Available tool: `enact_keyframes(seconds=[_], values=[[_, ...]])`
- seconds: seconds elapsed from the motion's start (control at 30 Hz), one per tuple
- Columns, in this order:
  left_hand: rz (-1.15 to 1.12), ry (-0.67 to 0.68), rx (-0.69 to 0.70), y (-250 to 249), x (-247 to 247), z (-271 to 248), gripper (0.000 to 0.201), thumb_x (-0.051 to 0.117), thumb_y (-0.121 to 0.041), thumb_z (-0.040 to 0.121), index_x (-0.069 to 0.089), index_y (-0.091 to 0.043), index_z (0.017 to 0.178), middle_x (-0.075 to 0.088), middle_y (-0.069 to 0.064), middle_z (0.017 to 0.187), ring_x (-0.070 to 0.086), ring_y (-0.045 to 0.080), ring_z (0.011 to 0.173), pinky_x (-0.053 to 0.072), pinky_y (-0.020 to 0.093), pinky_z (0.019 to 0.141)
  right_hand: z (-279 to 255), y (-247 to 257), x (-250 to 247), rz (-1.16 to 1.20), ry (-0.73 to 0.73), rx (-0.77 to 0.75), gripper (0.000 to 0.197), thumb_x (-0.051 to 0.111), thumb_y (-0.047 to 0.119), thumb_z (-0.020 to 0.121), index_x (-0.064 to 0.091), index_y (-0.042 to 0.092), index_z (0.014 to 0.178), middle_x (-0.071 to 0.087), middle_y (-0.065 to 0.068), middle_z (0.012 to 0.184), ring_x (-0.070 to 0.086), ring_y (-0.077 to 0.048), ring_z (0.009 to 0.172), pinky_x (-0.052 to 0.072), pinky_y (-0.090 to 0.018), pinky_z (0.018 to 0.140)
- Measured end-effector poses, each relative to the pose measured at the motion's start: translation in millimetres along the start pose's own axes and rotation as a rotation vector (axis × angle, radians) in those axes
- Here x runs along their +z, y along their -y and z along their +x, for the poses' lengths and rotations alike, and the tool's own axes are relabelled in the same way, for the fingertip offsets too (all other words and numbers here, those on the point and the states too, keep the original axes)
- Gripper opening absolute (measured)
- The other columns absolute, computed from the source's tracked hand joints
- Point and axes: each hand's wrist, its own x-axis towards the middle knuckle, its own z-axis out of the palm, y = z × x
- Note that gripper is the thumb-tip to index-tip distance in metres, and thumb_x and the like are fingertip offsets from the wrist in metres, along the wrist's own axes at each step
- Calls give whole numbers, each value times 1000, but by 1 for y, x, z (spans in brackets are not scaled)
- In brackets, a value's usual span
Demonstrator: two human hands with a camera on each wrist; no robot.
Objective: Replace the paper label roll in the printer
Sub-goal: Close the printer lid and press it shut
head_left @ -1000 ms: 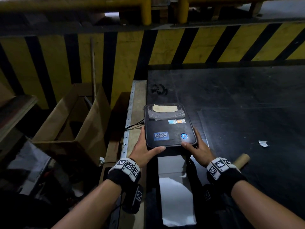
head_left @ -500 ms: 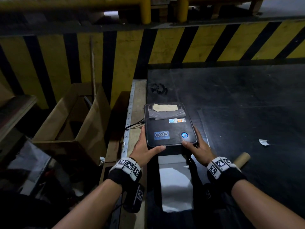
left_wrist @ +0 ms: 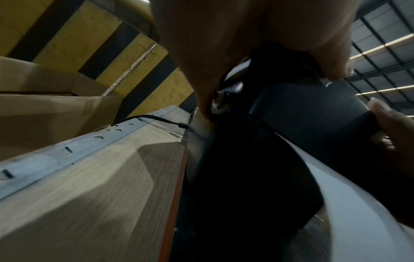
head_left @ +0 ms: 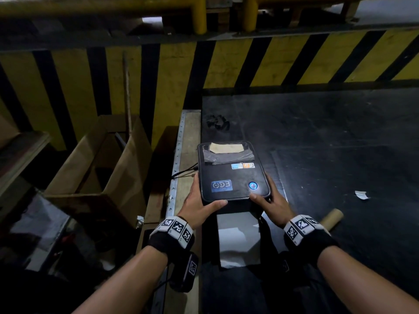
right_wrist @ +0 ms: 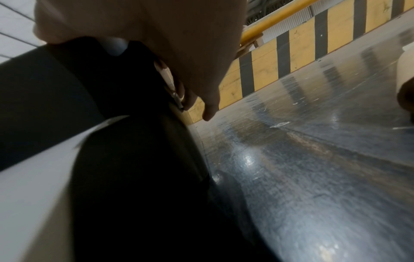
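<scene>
At the centre of the head view, the black printer [head_left: 233,171] sits at the left edge of the dark table [head_left: 328,137], its blue button [head_left: 253,185] lit. The left hand [head_left: 199,206] curls around the printer's near left corner, thumb across the lid's front edge. The right hand [head_left: 272,206] clasps the near right corner, thumb on the lid. A white paper strip [head_left: 238,239] trails from the front towards the lower frame. An empty cardboard core [head_left: 332,218] lies right of the right wrist. An open cardboard box [head_left: 108,168] stands at left.

Head view looks down from above; both wrist views look up, close beneath the hands, sharing the printer [head_left: 233,172]
</scene>
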Motion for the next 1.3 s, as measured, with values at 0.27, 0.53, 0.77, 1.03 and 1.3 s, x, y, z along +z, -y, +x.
enact_keyframes(seconds=[0.27,0.53,0.77,1.03,1.3], values=[[-16,7,-9,0,-1,-1,87,78,-20,72,21,-33,136,49,-23,125,49,-23,108,43,4,92,0,0,1,23,-3,-13,59,61,8,84,28,40,121,53,24,109,54,26,89,43,-3,85],[-16,5,-6,0,-1,-2,97,79,-27,69,17,-29,144,48,-7,139,51,1,124,42,17,103,-2,3,1,11,-2,7,66,62,10,84,20,41,125,52,7,122,53,-6,109,36,-28,103],[-17,2,-4,0,0,-2,102,79,-29,68,14,-25,147,47,-7,141,50,1,125,42,17,104,-1,0,-1,13,8,-12,59,61,9,84,27,41,121,54,13,114,54,26,88,43,-1,84],[-17,4,-2,-1,-1,-1,100,79,-28,69,16,-25,146,47,-8,140,49,0,125,42,25,107,0,-1,0,12,2,-28,56,61,7,84,30,41,116,54,24,107,54,26,86,42,2,79],[-20,10,-6,-2,-1,-1,100,79,-28,68,17,-24,146,47,-5,141,49,4,127,41,34,110,0,-2,0,11,-3,-36,51,61,8,84,37,43,112,56,23,107,57,22,88,44,-1,82]])
